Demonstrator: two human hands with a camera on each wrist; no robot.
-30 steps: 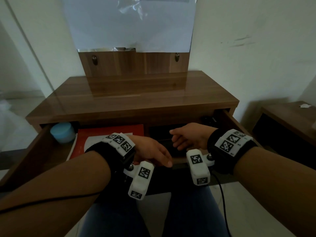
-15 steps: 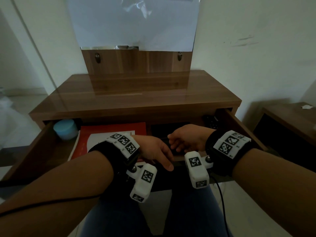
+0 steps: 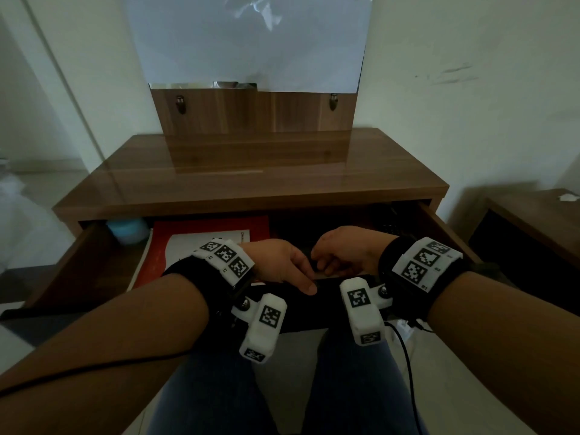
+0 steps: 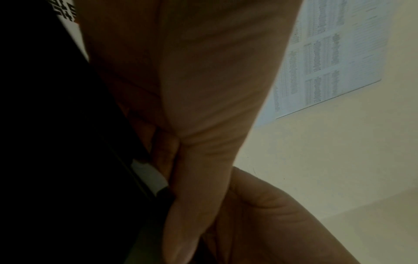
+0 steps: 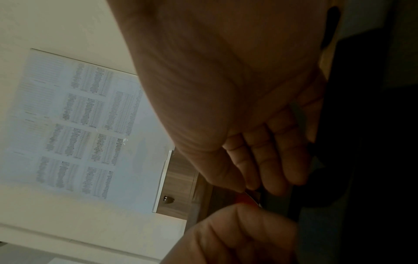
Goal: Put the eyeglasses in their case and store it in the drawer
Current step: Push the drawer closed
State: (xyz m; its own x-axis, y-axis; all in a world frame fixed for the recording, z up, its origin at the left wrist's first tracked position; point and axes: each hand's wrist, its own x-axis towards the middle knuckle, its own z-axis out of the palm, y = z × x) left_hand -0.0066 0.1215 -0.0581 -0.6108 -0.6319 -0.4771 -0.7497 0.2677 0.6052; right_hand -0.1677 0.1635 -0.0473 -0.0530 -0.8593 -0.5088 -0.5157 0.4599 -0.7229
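the room is seen first: pale walls, a large sheet of paper (image 3: 248, 42) fixed above a wooden back panel, and a second dark piece of furniture (image 3: 533, 227) at the right. below stands the wooden counter (image 3: 251, 174), its glossy top bare in view.

under it the drawer (image 3: 439, 227) is seen less far out than a second ago; less of its inside is shown, so it is judged to be in the course of being pushed shut. that would make this the last step of the task.

inside the drawer a red folder with a white sheet (image 3: 201, 243) is seen at the left, with a pale blue round container (image 3: 127, 229) at the back left corner. the darker right part cannot be read clearly. the case and eyeglasses cannot be made out with certainty; they are judged to lie in that dark part, behind the hands, but this is not shown.

the left hand (image 3: 282, 266) is laid over the dark front edge of the drawer, thumb stretched along it, fingers hidden behind the edge. the right hand (image 3: 345, 251) is held just beside it with fingers curled loosely at the same edge; whether anything is pinched by either cannot be told. the hands are close together, almost touching.
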